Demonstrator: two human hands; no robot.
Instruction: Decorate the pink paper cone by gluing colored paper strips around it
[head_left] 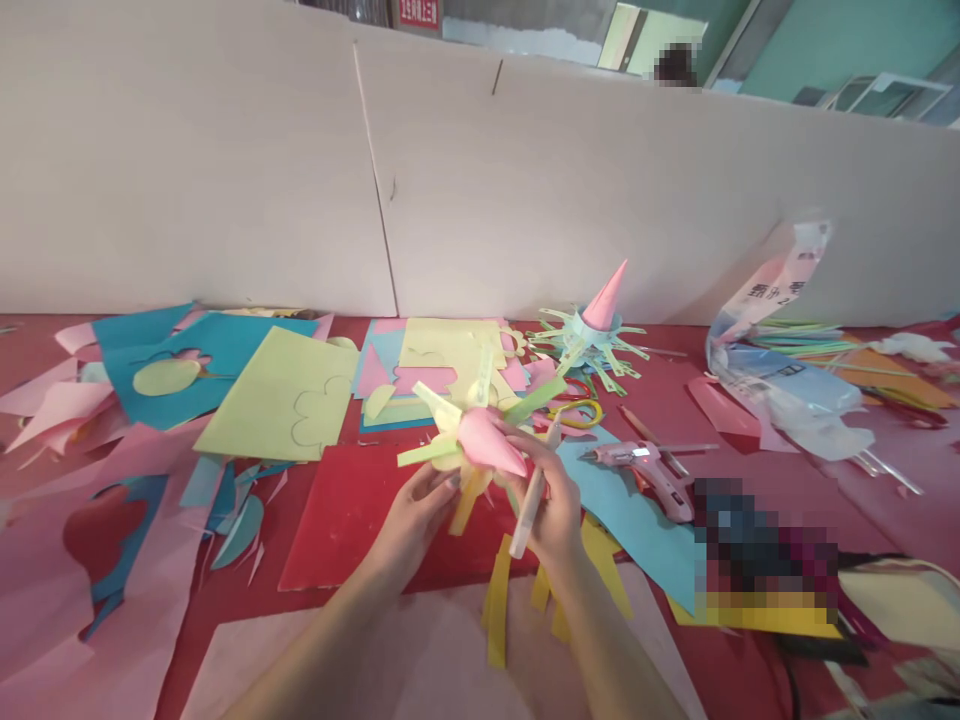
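Both hands hold a paper craft over the middle of the table: a pink paper cone point(486, 440) ringed by yellow and green paper strips that stick outward. My left hand point(420, 505) grips its lower left side, thumb against the strips. Around the right side are the fingers of my right hand point(555, 495), some of them touching the cone. A pale strip point(529, 515) slants down by my right hand; whether it belongs to the craft I cannot tell. Under the craft lies a red sheet point(337, 520), with yellow strips point(497, 605) nearer me.
A similar craft with a pink cone point(607, 297) stands at the back. To the right lie a pink glue gun point(660, 480), yellow-handled scissors point(589, 412) and a plastic bag point(795, 385). Cut paper sheets point(281, 395) cover the left. A white partition point(225, 160) borders the table.
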